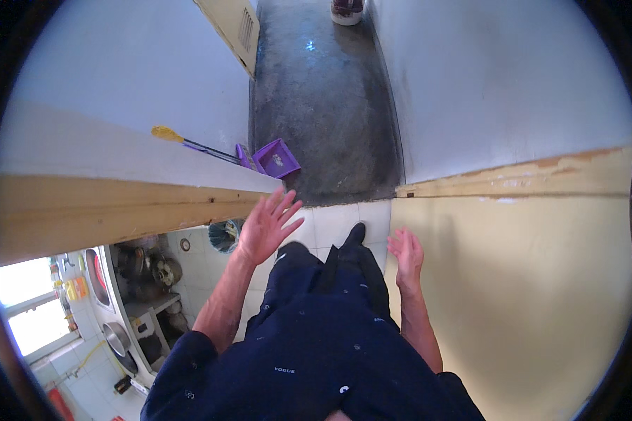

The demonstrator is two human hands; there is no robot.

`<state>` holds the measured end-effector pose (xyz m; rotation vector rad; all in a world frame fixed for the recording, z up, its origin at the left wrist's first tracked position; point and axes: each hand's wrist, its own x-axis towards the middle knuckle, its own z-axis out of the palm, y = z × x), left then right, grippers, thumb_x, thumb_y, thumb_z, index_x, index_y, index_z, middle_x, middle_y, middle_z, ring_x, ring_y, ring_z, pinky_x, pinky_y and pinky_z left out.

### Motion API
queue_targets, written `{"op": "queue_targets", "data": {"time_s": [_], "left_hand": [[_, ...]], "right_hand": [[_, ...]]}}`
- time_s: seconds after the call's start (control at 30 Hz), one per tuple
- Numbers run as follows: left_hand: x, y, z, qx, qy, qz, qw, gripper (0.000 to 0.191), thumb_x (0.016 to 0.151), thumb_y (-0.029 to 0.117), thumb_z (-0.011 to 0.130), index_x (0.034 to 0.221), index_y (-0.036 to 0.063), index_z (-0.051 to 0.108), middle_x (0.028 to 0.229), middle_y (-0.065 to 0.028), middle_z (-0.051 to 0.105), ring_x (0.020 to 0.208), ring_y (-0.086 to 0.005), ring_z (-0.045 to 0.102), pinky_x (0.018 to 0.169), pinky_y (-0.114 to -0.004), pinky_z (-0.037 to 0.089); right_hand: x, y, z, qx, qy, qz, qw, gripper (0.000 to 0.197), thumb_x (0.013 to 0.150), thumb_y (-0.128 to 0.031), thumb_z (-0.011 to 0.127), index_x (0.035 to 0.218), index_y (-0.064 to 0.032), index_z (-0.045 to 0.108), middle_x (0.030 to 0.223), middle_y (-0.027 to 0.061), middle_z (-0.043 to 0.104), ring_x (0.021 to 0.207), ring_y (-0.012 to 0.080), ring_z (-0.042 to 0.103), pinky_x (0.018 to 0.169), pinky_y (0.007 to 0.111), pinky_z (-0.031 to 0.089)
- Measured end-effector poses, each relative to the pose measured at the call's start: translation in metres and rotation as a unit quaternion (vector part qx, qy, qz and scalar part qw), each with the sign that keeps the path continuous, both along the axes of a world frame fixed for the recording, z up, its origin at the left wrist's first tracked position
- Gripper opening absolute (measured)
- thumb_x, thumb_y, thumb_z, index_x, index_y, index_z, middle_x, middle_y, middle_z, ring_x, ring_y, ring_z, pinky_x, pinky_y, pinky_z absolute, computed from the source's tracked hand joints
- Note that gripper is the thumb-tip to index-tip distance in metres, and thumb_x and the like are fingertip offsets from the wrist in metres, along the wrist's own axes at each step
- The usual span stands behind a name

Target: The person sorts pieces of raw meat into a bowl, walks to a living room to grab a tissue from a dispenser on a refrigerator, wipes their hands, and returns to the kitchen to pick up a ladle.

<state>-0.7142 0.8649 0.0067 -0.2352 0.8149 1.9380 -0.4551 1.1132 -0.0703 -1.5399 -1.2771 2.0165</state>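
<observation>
My left hand (pixel 267 227) is raised with its fingers spread and nothing in it. It appears just below the left door jamb (pixel 152 202) in the picture. My right hand (pixel 408 254) hangs in front of the cream door (pixel 495 294), empty, its fingers loosely apart. Past the threshold, a purple dustpan (pixel 277 159) lies on the dark corridor floor against the left wall. Beside it, a purple-headed broom (pixel 246 157) leans there, and its dark handle ends in a yellow grip (pixel 167 133).
White floor tiles (pixel 337 223) meet the dark corridor floor (pixel 326 105) at the doorway. A lined waste bin (pixel 223 236) stands at left, near a kitchen counter with a metal pot (pixel 117 337) and shelved cookware (pixel 166 272). A vented door (pixel 237 34) and a stained white bucket (pixel 346 16) are farther along.
</observation>
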Motion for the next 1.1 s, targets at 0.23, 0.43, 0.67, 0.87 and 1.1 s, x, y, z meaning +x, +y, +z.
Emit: {"op": "queue_targets", "data": {"time_s": [0.23, 0.43, 0.67, 0.87, 1.1], "left_hand": [[-0.062, 0.112, 0.053, 0.160, -0.064, 0.080, 0.982, 0.078, 0.101, 0.066, 0.034, 0.157, 0.0115, 0.029, 0.163, -0.0136, 0.027, 0.150, -0.0347, 0.024, 0.123, -0.056, 0.022], [-0.162, 0.170, 0.026, 0.142, -0.050, 0.122, 0.981, 0.079, 0.101, 0.066, 0.033, 0.154, 0.0084, 0.035, 0.158, -0.0167, 0.037, 0.144, -0.0350, 0.038, 0.120, -0.056, 0.029], [-0.336, 0.270, -0.013, -0.184, 0.070, 0.059, 0.979, 0.068, 0.105, 0.056, 0.039, 0.143, 0.0009, 0.047, 0.138, -0.0137, 0.058, 0.122, -0.0265, 0.059, 0.101, -0.041, 0.050], [-0.474, 0.314, -0.032, -0.224, 0.149, 0.030, 0.963, 0.053, 0.107, 0.046, 0.044, 0.132, 0.0005, 0.057, 0.126, -0.0123, 0.065, 0.109, -0.0223, 0.064, 0.092, -0.038, 0.054], [-0.604, 0.329, -0.140, -0.405, 0.145, -0.004, 0.903, 0.042, 0.105, 0.044, 0.048, 0.109, 0.0055, 0.065, 0.096, -0.0060, 0.067, 0.083, -0.0185, 0.065, 0.068, -0.034, 0.057]], "right_hand": [[-0.097, 0.124, -0.002, 0.012, 0.048, 0.027, 0.998, 0.052, 0.104, -0.040, 0.053, 0.135, 0.0020, 0.053, 0.128, 0.0176, 0.062, 0.103, 0.0240, 0.066, 0.087, 0.035, 0.055], [-0.149, 0.183, -0.048, -0.011, -0.067, 0.037, 0.997, 0.040, 0.103, -0.037, 0.054, 0.119, -0.0013, 0.060, 0.111, 0.0115, 0.066, 0.091, 0.0195, 0.067, 0.077, 0.032, 0.056], [-0.085, 0.210, -0.134, -0.112, -0.308, -0.061, 0.943, 0.042, 0.099, -0.032, 0.055, 0.130, -0.0033, 0.054, 0.099, 0.0150, 0.062, 0.071, 0.0274, 0.067, 0.055, 0.041, 0.057], [-0.160, 0.235, -0.105, -0.134, -0.360, 0.046, 0.922, 0.036, 0.098, -0.033, 0.054, 0.117, -0.0024, 0.056, 0.096, 0.0190, 0.064, 0.070, 0.0327, 0.067, 0.057, 0.045, 0.055], [-0.341, 0.364, -0.169, 0.068, -0.284, 0.298, 0.909, 0.030, 0.095, -0.032, 0.054, 0.096, -0.0034, 0.063, 0.086, 0.0192, 0.067, 0.071, 0.0357, 0.066, 0.061, 0.047, 0.050]]}}
